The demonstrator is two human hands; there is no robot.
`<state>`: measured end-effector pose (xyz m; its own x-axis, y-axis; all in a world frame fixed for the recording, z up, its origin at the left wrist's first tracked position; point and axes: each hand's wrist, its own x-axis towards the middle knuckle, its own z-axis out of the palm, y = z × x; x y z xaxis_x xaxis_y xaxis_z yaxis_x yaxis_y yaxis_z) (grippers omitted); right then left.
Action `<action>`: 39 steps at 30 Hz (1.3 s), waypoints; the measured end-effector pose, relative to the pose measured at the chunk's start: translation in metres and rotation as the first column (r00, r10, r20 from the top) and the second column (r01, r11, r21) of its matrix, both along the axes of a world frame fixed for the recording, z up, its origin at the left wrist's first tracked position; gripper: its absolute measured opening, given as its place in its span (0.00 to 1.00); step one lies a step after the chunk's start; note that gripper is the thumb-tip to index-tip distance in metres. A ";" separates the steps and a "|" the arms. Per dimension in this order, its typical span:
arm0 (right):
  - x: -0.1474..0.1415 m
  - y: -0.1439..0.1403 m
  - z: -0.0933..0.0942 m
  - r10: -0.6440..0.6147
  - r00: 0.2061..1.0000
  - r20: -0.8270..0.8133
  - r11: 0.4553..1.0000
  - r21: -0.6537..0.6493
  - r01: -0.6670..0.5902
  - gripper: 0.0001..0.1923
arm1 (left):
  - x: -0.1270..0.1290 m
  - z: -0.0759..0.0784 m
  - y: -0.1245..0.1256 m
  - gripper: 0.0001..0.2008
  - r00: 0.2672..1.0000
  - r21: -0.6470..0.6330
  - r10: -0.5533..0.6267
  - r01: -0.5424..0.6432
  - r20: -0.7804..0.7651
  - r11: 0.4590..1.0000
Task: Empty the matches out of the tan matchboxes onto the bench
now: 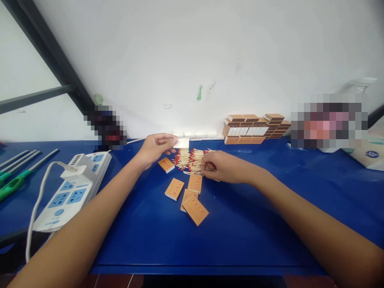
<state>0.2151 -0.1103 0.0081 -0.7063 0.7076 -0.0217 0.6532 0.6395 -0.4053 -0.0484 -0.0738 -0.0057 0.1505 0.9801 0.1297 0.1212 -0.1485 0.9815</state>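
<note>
My left hand (159,148) pinches a white matchbox tray (182,143) between thumb and fingers, at the far edge of a pile of matches (182,158). The matches are red-tipped and lie in loose rows on the blue table. At the right side of the pile, my right hand (220,166) is closed, with its fingertips on some matches; how many it grips is hidden. Toward me lie several orange matchbox sleeves (195,210), two of them overlapping. One more sleeve (166,164) lies just under my left wrist.
White trays (204,136) line the wall behind the pile. Stacked matchboxes (246,130) stand at the back right. On the left are a power strip (72,196) with a plugged-in white cable, and green-handled tools (18,184). A plastic package (367,150) sits far right.
</note>
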 end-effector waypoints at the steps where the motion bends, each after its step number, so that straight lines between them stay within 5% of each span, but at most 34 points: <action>1: -0.001 0.000 -0.001 -0.004 1.000 -0.005 1.000 0.003 0.004 0.11 | 0.000 0.000 0.000 0.13 1.000 -0.001 0.002 -0.002 0.000 1.000; 7: -0.005 0.001 -0.009 -0.006 0.997 -0.074 0.998 0.064 0.011 0.13 | 0.000 0.000 0.000 0.13 1.000 -0.003 0.003 -0.003 0.004 1.000; 13: -0.009 0.004 -0.016 0.044 0.968 -0.248 0.998 0.061 -0.029 0.04 | -0.001 0.000 0.001 0.13 1.000 0.008 -0.004 0.004 0.003 1.000; 22: -0.033 0.009 -0.022 0.114 0.955 -0.276 0.993 0.037 -0.108 0.02 | -0.001 0.000 0.000 0.15 1.000 0.016 -0.017 0.016 0.007 1.000; 34: -0.050 0.007 -0.025 0.026 0.987 -0.159 0.999 0.047 -0.019 0.04 | 0.001 0.000 -0.001 0.16 0.999 0.023 -0.024 0.024 0.022 0.999; 39: -0.035 0.004 -0.014 -0.011 0.965 -0.262 0.995 0.095 0.037 0.05 | 0.001 0.000 0.000 0.14 0.999 0.012 -0.021 0.021 0.025 1.000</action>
<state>0.1800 -0.1061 -0.0062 -0.6613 0.7136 0.2312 0.5488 0.6704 -0.4995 -0.0479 -0.0739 -0.0061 0.1674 0.9751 0.1452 0.0936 -0.1623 0.9823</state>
